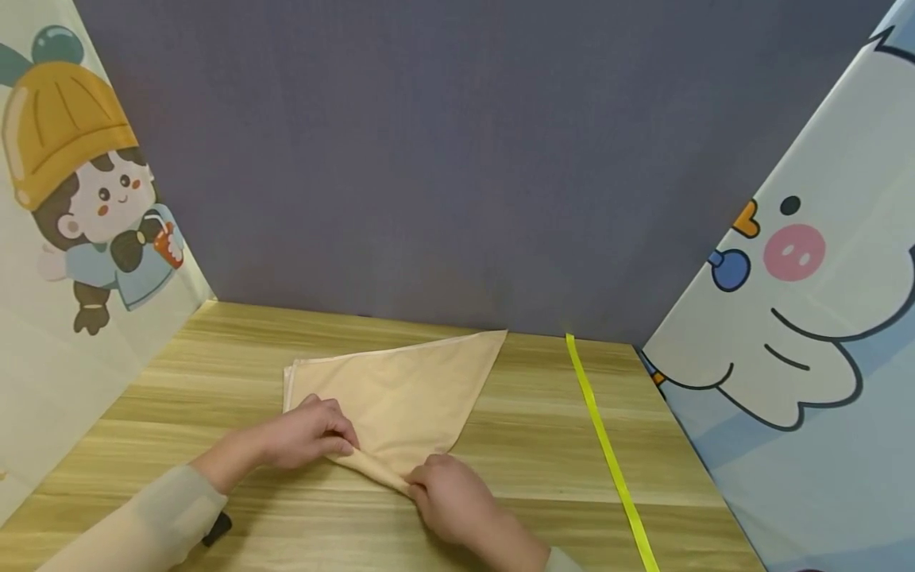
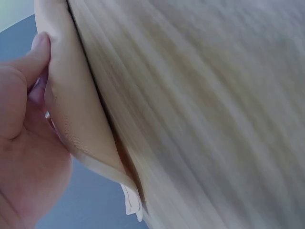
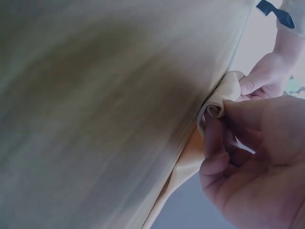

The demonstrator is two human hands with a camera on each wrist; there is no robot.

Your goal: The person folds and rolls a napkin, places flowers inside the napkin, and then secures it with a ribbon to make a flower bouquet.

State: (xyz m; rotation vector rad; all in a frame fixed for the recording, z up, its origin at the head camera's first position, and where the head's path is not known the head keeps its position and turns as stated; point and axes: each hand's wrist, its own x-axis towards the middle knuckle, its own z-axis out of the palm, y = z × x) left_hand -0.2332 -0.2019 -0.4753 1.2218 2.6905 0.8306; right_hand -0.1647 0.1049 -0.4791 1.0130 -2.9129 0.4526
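A pale beige cloth (image 1: 400,389), folded in layers, lies on the wooden table with one pointed corner reaching toward the back right. Its near edge is turned over into a narrow roll. My left hand (image 1: 307,433) pinches the left part of that roll, thumb on the near side, as the left wrist view also shows with the cloth (image 2: 78,95) under the thumb. At the roll's right end, my right hand (image 1: 453,492) pinches the fabric between thumb and fingers. In the right wrist view the rolled end (image 3: 217,107) shows as a small spiral beside the fingertips.
A yellow strip (image 1: 608,453) runs front to back along the table (image 1: 529,508) right of the cloth. A dark grey panel (image 1: 429,159) closes off the back. Printed panels with cartoon figures stand left and right. A small black object (image 1: 218,529) shows beside the left sleeve.
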